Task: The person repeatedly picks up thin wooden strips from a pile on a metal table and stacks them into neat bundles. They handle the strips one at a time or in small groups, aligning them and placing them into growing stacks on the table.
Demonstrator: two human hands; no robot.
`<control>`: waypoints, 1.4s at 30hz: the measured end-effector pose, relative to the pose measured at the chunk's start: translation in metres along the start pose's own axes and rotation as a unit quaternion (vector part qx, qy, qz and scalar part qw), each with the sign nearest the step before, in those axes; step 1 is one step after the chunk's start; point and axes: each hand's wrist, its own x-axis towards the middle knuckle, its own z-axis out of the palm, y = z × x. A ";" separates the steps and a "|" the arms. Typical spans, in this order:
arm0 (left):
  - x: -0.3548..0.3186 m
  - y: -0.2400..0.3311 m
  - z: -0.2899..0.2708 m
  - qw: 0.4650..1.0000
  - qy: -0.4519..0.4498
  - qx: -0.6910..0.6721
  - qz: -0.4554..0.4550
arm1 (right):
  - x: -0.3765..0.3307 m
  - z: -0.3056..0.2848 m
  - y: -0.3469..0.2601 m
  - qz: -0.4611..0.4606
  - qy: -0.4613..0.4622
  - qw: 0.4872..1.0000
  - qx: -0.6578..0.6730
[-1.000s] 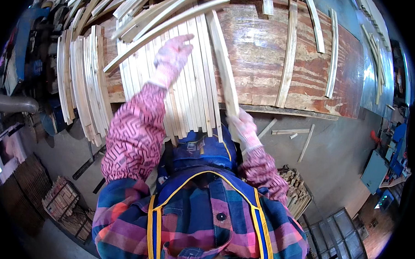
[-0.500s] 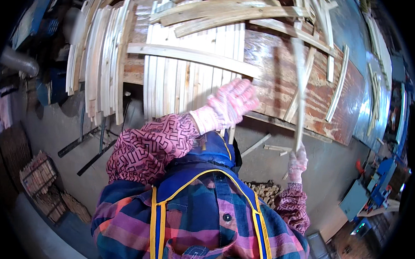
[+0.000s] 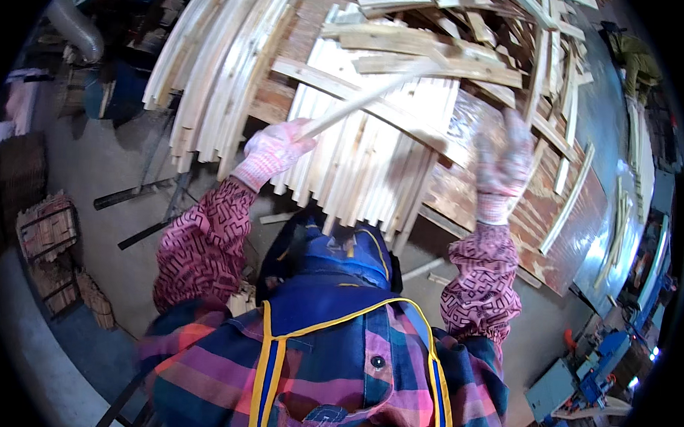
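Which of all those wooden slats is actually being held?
The long slat gripped in the left hand, raised slantwise over the stacked slats; the others lie loose on the table.

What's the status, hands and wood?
Left hand gripping a pale curved wooden slat. Right hand raised over the brown table, blurred. Slat crosses above the row of stacked slats.

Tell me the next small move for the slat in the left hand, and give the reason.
Probably lower the slat flat onto the stacked slats and let go. The left hand grips one end while the rest angles up across the pile, blurred. The right hand is raised above the table, open and apart from it, so only one hand steadies the piece.
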 end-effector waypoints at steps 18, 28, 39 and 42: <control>0.032 -0.166 -0.015 0.954 0.213 -0.193 -0.082 | 0.003 0.122 -0.052 0.110 -0.433 0.859 -0.248; 0.106 -0.151 -0.029 0.891 0.141 0.358 -0.240 | -0.163 -0.051 -0.045 0.403 -0.168 0.880 -0.187; 0.052 0.043 0.074 0.963 0.166 0.011 0.210 | -0.160 -0.012 0.116 0.543 -0.141 0.799 -0.216; 0.032 0.100 0.135 0.958 0.107 -0.147 0.221 | -0.141 -0.045 0.144 0.489 -0.090 0.770 -0.399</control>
